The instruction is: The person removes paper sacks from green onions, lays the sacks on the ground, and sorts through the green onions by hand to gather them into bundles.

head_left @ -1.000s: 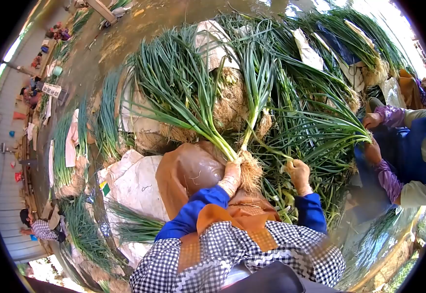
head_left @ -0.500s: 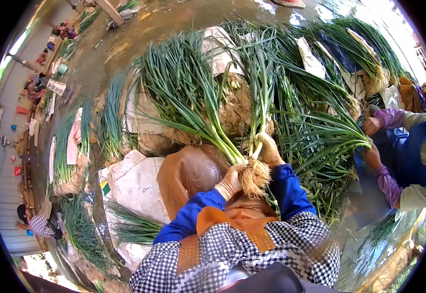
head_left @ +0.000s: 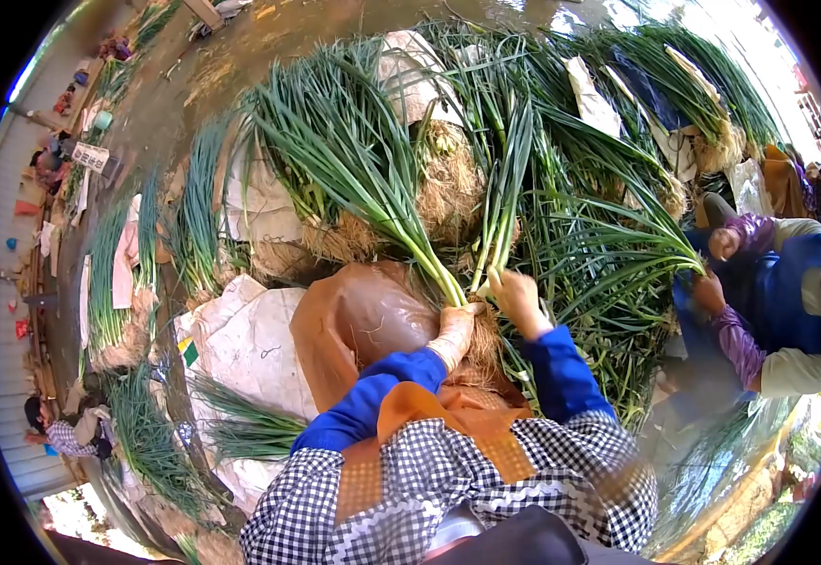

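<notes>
My left hand (head_left: 456, 331) is wrapped round the lower white stems of a bunch of scallions (head_left: 422, 247), whose green leaves fan up and to the left. Beside it, my right hand (head_left: 516, 299) pinches the base of a second, smaller group of scallions (head_left: 497, 221) that points almost straight up. Pale stringy roots (head_left: 484, 347) hang between the two hands. Below them, a brown waterproof apron (head_left: 359, 315) covers my lap. The fingertips of my right hand are partly hidden behind its back.
Large scallion bundles wrapped in pale sacking (head_left: 415, 71) lie ahead. A white sack (head_left: 246, 344) with loose scallions (head_left: 246, 424) spreads to my left. At the right, a co-worker's purple-sleeved hands (head_left: 710, 294) hold another bunch (head_left: 636, 243). Wet ground (head_left: 269, 33) lies beyond.
My right hand has turned, its back now facing up, and sits slightly lower at the stems. My left hand has shifted a little right, covering more of the roots. The co-worker's upper hand has left the bunch.
</notes>
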